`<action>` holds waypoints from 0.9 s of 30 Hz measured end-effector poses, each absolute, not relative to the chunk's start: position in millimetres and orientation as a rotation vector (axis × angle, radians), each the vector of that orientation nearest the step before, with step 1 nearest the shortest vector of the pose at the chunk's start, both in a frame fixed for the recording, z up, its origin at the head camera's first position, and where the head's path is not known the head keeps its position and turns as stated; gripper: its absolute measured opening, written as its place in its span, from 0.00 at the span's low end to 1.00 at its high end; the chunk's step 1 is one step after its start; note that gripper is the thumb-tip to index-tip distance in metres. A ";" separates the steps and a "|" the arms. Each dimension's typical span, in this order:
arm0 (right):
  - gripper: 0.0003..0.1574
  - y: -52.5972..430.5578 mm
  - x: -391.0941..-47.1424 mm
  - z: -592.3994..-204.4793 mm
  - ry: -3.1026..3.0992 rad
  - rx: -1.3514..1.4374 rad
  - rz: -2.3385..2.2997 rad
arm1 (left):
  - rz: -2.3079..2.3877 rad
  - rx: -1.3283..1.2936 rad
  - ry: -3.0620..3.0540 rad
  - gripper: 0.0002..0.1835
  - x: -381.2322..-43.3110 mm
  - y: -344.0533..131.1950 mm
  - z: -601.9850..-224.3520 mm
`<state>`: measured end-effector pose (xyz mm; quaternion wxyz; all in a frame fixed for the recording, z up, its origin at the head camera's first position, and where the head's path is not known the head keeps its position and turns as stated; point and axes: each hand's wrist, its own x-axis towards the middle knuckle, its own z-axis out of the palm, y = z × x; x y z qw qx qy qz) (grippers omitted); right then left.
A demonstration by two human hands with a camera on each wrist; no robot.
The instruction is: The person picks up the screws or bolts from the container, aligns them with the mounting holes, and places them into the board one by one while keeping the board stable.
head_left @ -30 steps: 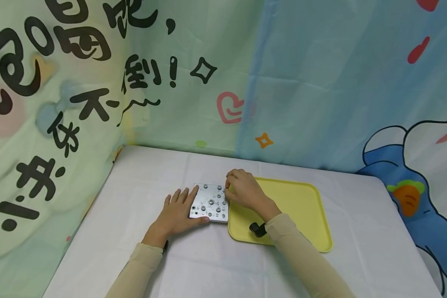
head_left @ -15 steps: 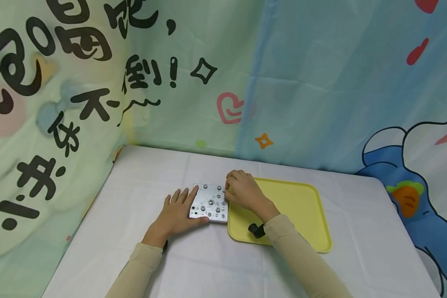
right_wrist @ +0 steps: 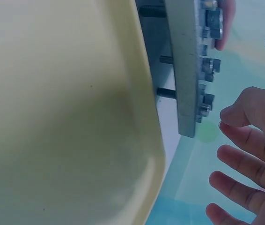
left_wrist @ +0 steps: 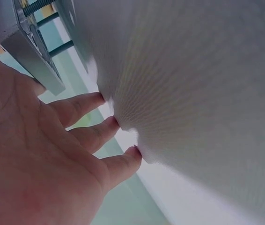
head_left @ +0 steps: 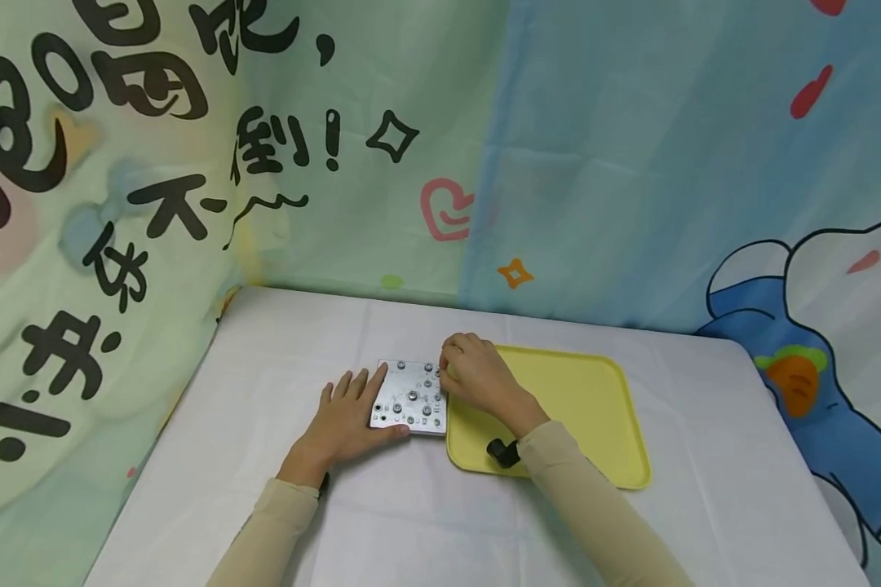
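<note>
A silver metal plate [head_left: 405, 381] lies flat on the table with several socket-head bolts [head_left: 413, 396] in its top. Threaded ends [right_wrist: 166, 93] stick out beneath it in the right wrist view. Against the plate's left side rests my left hand [head_left: 348, 420], fingers spread, thumb along the front edge; in the left wrist view its fingertips [left_wrist: 133, 152] press the cloth. Over the back right corner is my right hand [head_left: 480, 375], its thumb and index tips together near the bolts. Whether something small sits between those tips cannot be told.
A shallow yellow tray [head_left: 573, 391] adjoins the plate on the right, under my right forearm. A black wrist device [head_left: 502, 452] hangs above it. White cloth [head_left: 411, 522] covers the table, and a printed curtain [head_left: 595, 163] rises behind.
The head view has shifted slightly. Both hands and the plate stay in nearly the same places relative to each other.
</note>
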<state>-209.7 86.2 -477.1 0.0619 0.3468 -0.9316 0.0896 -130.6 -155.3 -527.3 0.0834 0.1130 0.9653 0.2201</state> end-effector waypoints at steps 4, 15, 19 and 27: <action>0.03 89.7 -203.9 -474.4 -2.811 1.024 0.305 | 0.658 0.334 2.870 0.59 -129.4 -157.0 -528.3; 0.05 95.9 -187.8 -468.2 -2.717 1.012 0.372 | 0.633 0.318 2.892 0.59 -124.3 -170.8 -527.9; 0.07 106.1 -181.7 -464.3 -2.710 0.966 0.401 | 0.628 0.322 2.900 0.59 -124.9 -173.4 -525.6; 0.12 142.6 -167.5 -467.2 -2.597 0.924 0.436 | 0.620 0.360 2.973 0.62 -115.1 -180.7 -512.5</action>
